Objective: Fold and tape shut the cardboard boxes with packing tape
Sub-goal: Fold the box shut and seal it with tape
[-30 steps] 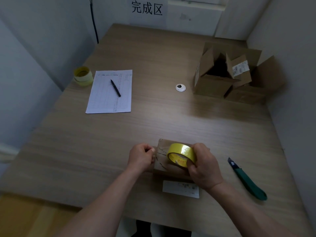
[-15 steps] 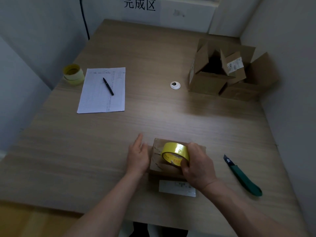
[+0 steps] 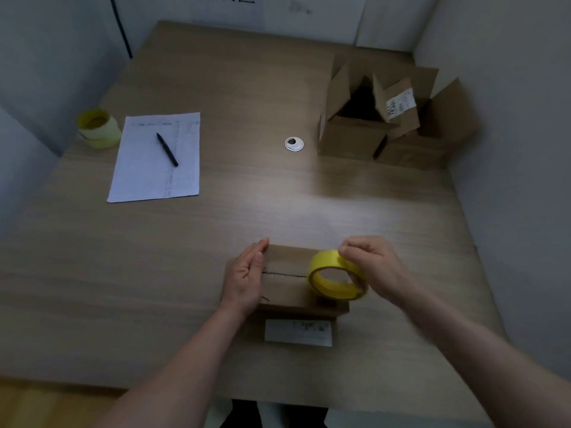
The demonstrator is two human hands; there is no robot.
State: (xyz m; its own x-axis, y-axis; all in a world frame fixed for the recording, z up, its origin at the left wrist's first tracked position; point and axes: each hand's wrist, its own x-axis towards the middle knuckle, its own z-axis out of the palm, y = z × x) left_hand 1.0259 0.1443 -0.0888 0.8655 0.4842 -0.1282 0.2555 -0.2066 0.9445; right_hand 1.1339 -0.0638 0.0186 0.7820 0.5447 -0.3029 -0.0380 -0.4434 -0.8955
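1. Currently the left hand (image 3: 247, 276) is lying flat, fingers extended, pressing the closed box (image 3: 287, 278) near the table's (image 3: 154, 273) front edge
2. Meanwhile the right hand (image 3: 375, 268) is pinching the tape roll (image 3: 336, 278) above the seam; it risks drifting off-line or wrinkling

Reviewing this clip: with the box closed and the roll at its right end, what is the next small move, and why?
Probably carry the yellow tape roll past the right edge of the small box and down its side. The right hand holds the roll at that end, the left hand lies flat on the left end, and the flap seam between them looks covered.
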